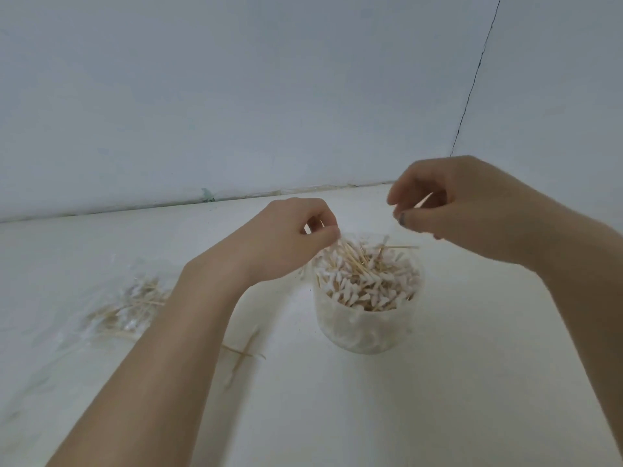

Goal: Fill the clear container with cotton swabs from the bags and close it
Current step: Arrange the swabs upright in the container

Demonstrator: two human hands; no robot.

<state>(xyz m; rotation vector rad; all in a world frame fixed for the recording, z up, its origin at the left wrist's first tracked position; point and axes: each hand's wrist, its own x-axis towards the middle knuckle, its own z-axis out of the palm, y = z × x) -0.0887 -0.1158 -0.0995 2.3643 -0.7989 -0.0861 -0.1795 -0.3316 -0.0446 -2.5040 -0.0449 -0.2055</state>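
At 9 o'clock on the white tabletop (472,382) we note a crumpled clear plastic bag (111,311) lying flat, with wooden-stick cotton swabs showing blurred through the film. Just right of it, toward 7 o'clock of the container, two loose wooden-stick swabs (243,355) lie crossed on the surface, partly behind our left forearm. Our left hand (286,237) hangs at the 10 o'clock edge of the container, fingers curled, thumb and fingertips pinched together on the upper ends of several swabs that stand up from the pile. The round clear plastic container (367,332) stands upright at centre, open on top, packed to the rim with white-tipped wooden cotton swabs (367,278); a few sticks jut over the rim toward 2 o'clock. Our right hand (455,203) is raised above and to 1 o'clock of the container, apart from it, fingers curled inward, thumb and forefinger pinching one thin wooden swab (424,201). Behind, a pale wall (236,96) meets the tabletop.
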